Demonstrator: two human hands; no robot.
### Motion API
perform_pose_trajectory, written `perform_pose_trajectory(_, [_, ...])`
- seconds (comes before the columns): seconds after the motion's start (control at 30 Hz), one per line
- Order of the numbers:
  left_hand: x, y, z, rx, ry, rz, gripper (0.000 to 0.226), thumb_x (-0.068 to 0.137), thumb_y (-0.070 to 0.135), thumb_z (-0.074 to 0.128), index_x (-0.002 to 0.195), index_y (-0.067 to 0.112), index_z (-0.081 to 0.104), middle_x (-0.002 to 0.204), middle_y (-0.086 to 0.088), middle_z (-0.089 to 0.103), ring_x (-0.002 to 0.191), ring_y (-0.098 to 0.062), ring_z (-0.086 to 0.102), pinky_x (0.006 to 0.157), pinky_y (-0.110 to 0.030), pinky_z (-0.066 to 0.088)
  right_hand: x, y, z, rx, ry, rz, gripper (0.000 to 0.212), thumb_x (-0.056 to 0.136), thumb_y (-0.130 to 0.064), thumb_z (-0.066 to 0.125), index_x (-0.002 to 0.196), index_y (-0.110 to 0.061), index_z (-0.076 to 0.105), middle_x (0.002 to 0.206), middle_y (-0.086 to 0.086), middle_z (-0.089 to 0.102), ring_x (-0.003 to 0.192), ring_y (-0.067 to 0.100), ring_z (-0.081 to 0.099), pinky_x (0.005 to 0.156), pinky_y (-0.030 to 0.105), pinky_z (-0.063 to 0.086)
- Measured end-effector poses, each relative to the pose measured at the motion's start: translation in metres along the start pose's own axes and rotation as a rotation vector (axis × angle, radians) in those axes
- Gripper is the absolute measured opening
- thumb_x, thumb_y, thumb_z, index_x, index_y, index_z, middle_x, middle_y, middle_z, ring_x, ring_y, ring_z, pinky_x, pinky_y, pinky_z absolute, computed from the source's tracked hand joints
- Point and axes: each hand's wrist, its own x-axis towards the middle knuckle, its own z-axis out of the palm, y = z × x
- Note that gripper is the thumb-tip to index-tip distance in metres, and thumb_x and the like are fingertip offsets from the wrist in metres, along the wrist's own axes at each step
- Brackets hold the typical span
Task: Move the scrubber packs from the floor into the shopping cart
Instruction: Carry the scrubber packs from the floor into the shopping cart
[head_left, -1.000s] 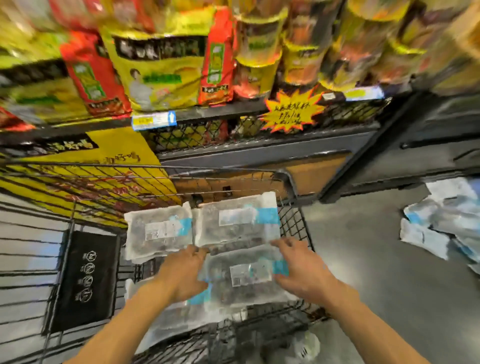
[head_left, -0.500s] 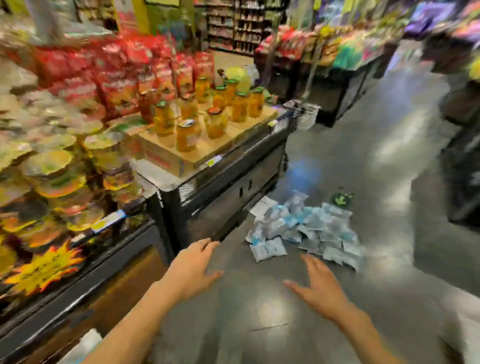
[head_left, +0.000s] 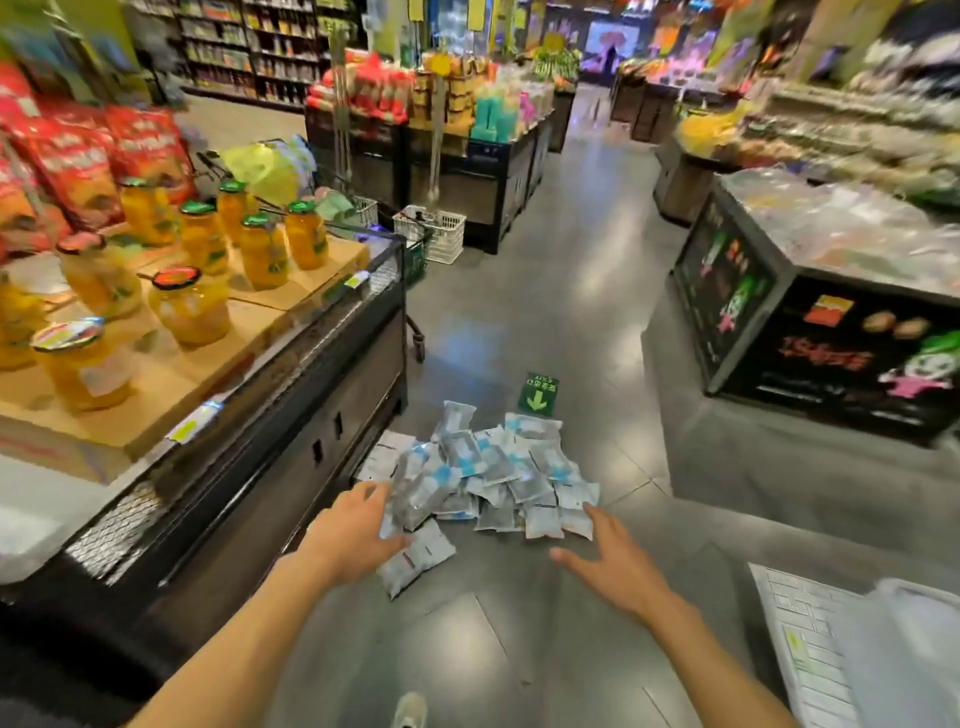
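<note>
Heap of clear plastic scrubber packs with blue-and-white labels (head_left: 488, 475) lies on the glossy grey floor (head_left: 519, 312), just beside the foot of the black display counter (head_left: 291, 457) carrying yellow fruit jars (head_left: 262, 249) on cardboard. Left hand (head_left: 353, 530) reaches over the heap's counter-side edge, fingers spread, gripping nothing. Right hand (head_left: 608, 561) hovers on the heap's far side from the counter, fingers apart, empty. Green arrow floor sticker (head_left: 538, 394) just beyond the heap.

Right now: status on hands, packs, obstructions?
Left hand open, at the pile's edge. Right hand open, empty, beside it. Scrubber packs heaped on floor. Nothing blocking; display counter close on left.
</note>
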Motion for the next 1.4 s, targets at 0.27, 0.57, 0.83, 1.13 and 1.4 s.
perform_pose_trajectory(0.27, [0.181, 0.000, -0.031, -0.015, -0.086, 0.091, 0.087, 0.092, 0.061, 0.057, 0.160, 0.021, 0.021, 0.162, -0.004, 0.031, 0.145, -0.025, 0.038, 0.115, -0.040, 0.039, 0.149, 0.006, -0.035, 0.120, 0.002, 0.193, 0.099, 0.083, -0.072, 0.063, 0.160, -0.021, 0.027, 0.161, 0.003, 0.039, 0.147, 0.023, 0.039, 0.114, 0.038, 0.039])
perform_pose_trajectory(0.57, [0.383, 0.059, -0.021, 0.068, -0.163, 0.156, 0.086, 0.095, 0.064, 0.050, 0.163, 0.028, 0.012, 0.168, -0.001, 0.023, 0.151, -0.026, 0.030, 0.120, -0.041, 0.032, 0.312, 0.063, -0.068, 0.205, -0.003, 0.305, 0.095, 0.088, -0.062, 0.067, 0.162, -0.021, 0.023, 0.165, 0.003, 0.032, 0.150, 0.022, 0.033, 0.117, 0.037, 0.033])
perform_pose_trajectory(0.83, [0.590, 0.089, 0.071, -0.054, -0.285, 0.027, 0.082, 0.095, 0.061, 0.053, 0.161, 0.028, 0.017, 0.167, 0.001, 0.024, 0.153, -0.026, 0.024, 0.120, -0.039, 0.031, 0.531, 0.160, -0.043, 0.270, -0.123, 0.356, 0.080, 0.094, -0.048, 0.067, 0.158, -0.019, 0.030, 0.162, 0.005, 0.036, 0.148, 0.023, 0.037, 0.112, 0.033, 0.035])
perform_pose_trajectory(1.13, [0.774, 0.046, 0.209, -0.318, -0.320, -0.194, 0.079, 0.092, 0.054, 0.066, 0.155, 0.020, 0.034, 0.153, -0.010, 0.044, 0.140, -0.028, 0.044, 0.114, -0.043, 0.038, 0.731, 0.231, 0.072, 0.304, -0.225, 0.395, 0.083, 0.090, -0.062, 0.063, 0.157, -0.028, 0.029, 0.159, 0.000, 0.040, 0.142, 0.022, 0.045, 0.109, 0.039, 0.041])
perform_pose_trajectory(1.4, [0.872, -0.034, 0.342, -0.586, -0.220, -0.483, 0.066, 0.095, 0.041, 0.069, 0.149, 0.016, 0.041, 0.147, -0.011, 0.052, 0.118, -0.028, 0.057, 0.092, -0.032, 0.040, 0.849, 0.252, 0.226, 0.454, -0.263, 0.439, 0.073, 0.093, -0.049, 0.069, 0.152, -0.020, 0.037, 0.154, 0.007, 0.046, 0.137, 0.027, 0.049, 0.112, 0.049, 0.042])
